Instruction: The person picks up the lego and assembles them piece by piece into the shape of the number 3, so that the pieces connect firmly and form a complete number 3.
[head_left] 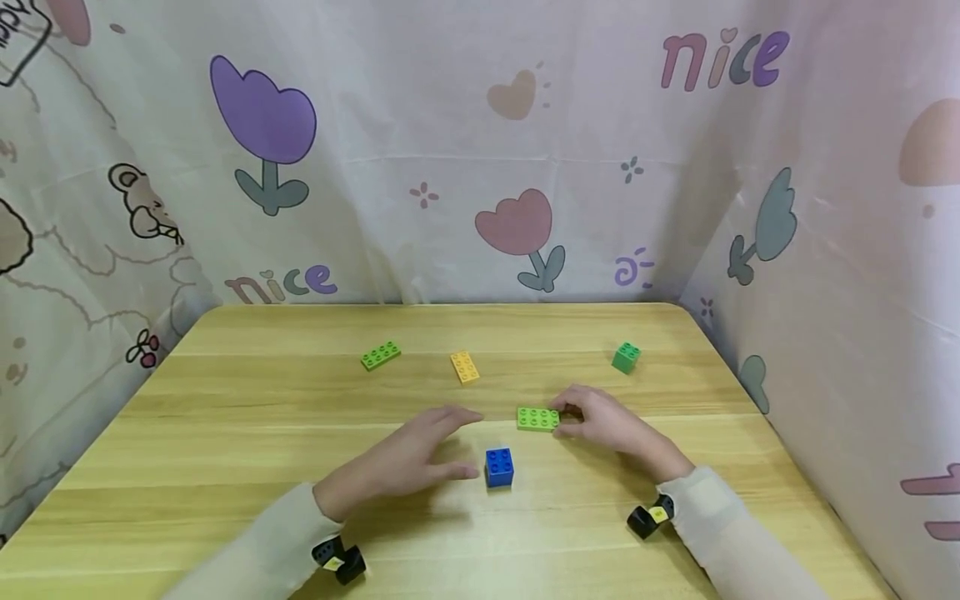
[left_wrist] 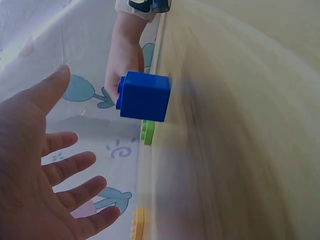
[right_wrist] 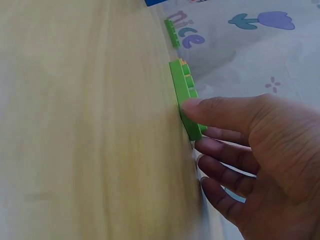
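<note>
At far left, lettering (head_left: 13, 25) on the cloth (head_left: 420, 100) runs off the edge, so I cannot make out the whole of it. Farther right, below a purple tulip (head_left: 266, 117), the lower print (head_left: 281, 285) reads "nice" in coloured letters. On the near left of the wood-grain counter (head_left: 225, 417), the left sleeve (head_left: 258, 546) bears a black device (head_left: 327, 552) with a yellow patch, its markings too small to read. Next comes the far lime brick (head_left: 381, 356), lying studs up near the back edge. The left hand (head_left: 416, 450) hovers in front of it with its grip released, thumb and fingers spread. Past the fingertips lies the yellow brick (head_left: 464, 367), toward the back, and just beside the thumb stands the blue brick (head_left: 498, 467), studs up and untouched. Right of that is the near lime brick (head_left: 536, 419), flat on the counter, its right end in the right hand (head_left: 603, 421), whose grip pinches it between thumb and fingers. The green brick (head_left: 626, 357) stands behind that hand. Another black device (head_left: 649, 517) sits at the right sleeve (head_left: 727, 521), also yellow-patched. High above, the upper print (head_left: 725, 60) again reads "nice".
</note>
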